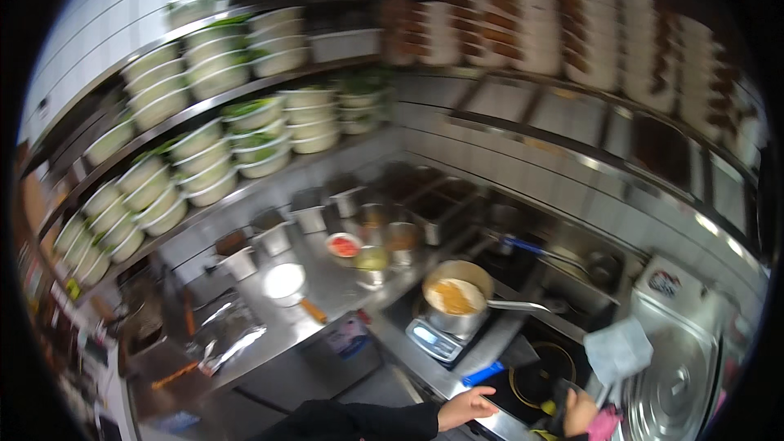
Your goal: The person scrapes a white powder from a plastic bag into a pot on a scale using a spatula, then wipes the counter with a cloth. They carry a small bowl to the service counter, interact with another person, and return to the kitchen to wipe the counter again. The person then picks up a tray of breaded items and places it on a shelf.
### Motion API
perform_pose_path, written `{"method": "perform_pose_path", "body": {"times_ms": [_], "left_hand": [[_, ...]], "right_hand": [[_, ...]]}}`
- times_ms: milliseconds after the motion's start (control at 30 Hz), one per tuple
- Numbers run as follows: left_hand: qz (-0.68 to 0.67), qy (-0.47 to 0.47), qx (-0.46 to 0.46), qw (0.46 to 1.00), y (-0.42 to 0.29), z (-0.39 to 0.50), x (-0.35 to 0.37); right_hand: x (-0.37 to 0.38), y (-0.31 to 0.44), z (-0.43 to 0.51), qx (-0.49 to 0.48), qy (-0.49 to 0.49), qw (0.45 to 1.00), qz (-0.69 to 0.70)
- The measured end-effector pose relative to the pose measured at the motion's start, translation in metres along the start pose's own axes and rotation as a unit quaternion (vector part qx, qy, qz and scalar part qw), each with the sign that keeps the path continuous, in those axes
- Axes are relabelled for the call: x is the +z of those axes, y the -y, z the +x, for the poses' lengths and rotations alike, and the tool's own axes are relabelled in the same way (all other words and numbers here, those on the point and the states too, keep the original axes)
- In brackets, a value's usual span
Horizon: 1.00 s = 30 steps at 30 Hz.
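Observation:
My left hand [468,409] reaches over the counter edge with its fingers apart and nothing in them. Just beyond its fingertips lies a blue-handled tool with a broad flat blade [519,354], partly over the black induction hob [542,373]. My right hand [579,413], low in the view and blurred, appears closed on a dark object with yellow parts [556,405]. A pink cloth [605,422] shows beside that hand. On a digital scale [433,340] stands a steel saucepan [454,323], holding an orange-brown mass on something pale.
A pale square vessel [618,349] is right of the hob, near a metal lid [677,386]. The saucepan's handle [520,305] juts right. A white-filled pan [285,282], red-filled bowl [343,245] and foil [233,331] lie left. Shelves hold stacked bowls [260,153].

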<state>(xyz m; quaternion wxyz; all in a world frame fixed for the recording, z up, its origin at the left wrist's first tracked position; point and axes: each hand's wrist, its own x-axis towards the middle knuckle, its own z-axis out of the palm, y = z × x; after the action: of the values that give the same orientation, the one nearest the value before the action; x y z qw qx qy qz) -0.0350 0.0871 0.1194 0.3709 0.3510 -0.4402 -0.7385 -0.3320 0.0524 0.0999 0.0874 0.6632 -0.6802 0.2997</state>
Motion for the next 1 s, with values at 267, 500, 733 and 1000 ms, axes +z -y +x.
{"method": "perform_pose_path", "body": {"times_ms": [267, 500, 733, 1000], "left_hand": [[0.002, -0.201, 0.130, 0.971, -0.011, -0.122, -0.071], [0.046, -0.336, 0.129, 0.932, -0.006, -0.256, -0.121], [0.101, -0.464, 0.252, 0.843, 0.010, -0.424, -0.143], [0.062, -0.716, 0.201, 0.666, 0.049, -0.531, -0.121]], "right_hand": [[-0.033, 0.118, 0.063, -0.111, 0.087, 0.957, 0.254], [-0.170, 0.436, 0.060, -0.533, -0.038, 0.719, 0.444], [-0.278, 0.624, -0.029, -0.663, -0.312, 0.288, 0.617], [-0.296, 0.708, -0.079, -0.503, -0.237, 0.102, 0.825]]}}
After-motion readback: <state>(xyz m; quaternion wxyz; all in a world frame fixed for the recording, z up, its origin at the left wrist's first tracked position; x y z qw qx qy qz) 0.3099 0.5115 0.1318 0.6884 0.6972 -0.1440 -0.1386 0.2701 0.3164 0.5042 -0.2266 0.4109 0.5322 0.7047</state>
